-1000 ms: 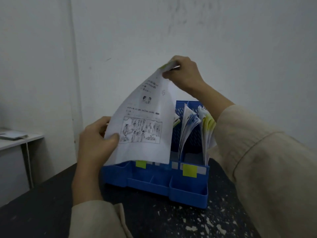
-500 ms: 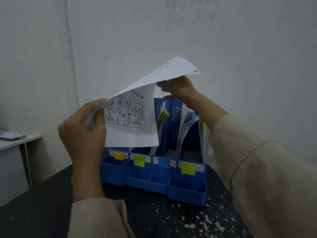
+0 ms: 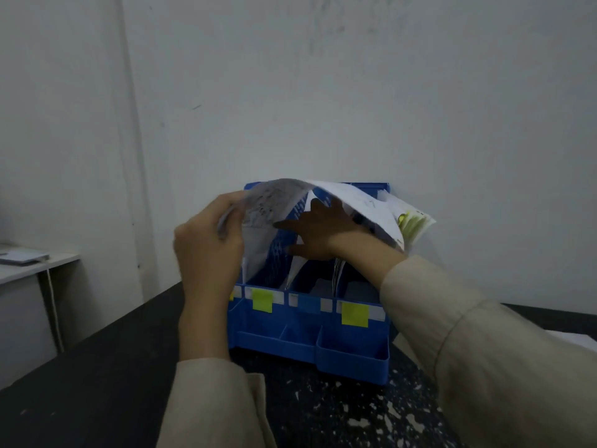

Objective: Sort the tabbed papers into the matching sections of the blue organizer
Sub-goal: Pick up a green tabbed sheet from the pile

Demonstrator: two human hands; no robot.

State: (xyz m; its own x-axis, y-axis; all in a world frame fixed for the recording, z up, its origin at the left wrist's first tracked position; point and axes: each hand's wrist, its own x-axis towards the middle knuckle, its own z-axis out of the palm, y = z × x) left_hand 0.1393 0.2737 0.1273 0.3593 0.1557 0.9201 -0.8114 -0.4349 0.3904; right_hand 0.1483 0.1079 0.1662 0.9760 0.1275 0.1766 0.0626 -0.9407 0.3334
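Note:
A blue organizer [image 3: 352,354] stands on the dark table against the wall, with coloured labels on its front: green [image 3: 262,300], blue [image 3: 309,304] and yellow [image 3: 354,314]. A printed white sheet [image 3: 365,202] arches over the organizer's top. My left hand [image 3: 206,250] grips the sheet's left edge. My right hand [image 3: 323,231] sits under the sheet with fingers spread, reaching among the upright dividers. Yellow-tabbed papers [image 3: 415,223] lean out of the rightmost section.
A dark speckled table [image 3: 97,383] carries the organizer. A white side table [image 3: 29,263] with a flat item sits at the far left. White sheets [image 3: 578,339] lie on the table at the right edge, behind my right sleeve.
The sheet has come down from upright to arch low over the organizer. Both hands dropped with it, and my right hand moved from the sheet's top corner to beneath it.

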